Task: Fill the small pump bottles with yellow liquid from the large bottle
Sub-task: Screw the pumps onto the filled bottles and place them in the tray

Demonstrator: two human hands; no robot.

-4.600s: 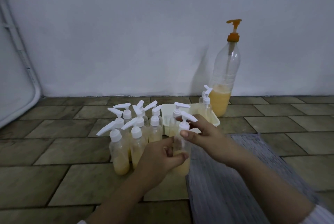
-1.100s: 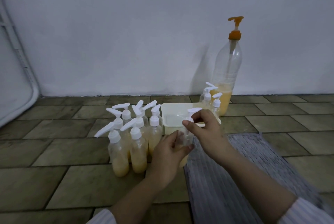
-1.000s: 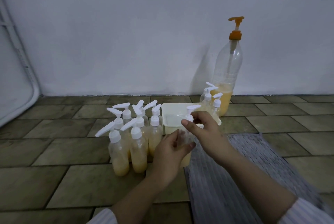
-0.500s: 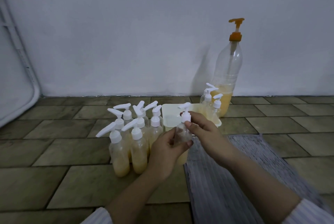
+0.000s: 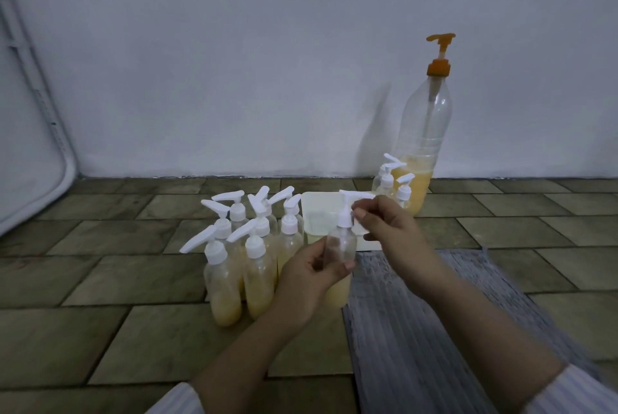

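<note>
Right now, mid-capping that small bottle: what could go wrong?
1. The left hand grips the small clear pump bottle beside the cluster of filled white-pump bottles; a bump could topple several.
2. The right hand pinches its white pump head; a crooked cap may leak yellow liquid.

Left hand: holds small bottle by its body, upright, yellow liquid at bottom part.
Right hand: fingers pinch at white pump top of same bottle.
Filled bottles: group w/ white pumps, on floor just left of the hands, close together.
White tray: behind held bottle.
Two more small bottles: by tray's far right corner.
Large bottle: orange pump, at wall, approx. quarter full.
Gray mat: under right arm, on tile floor.
</note>
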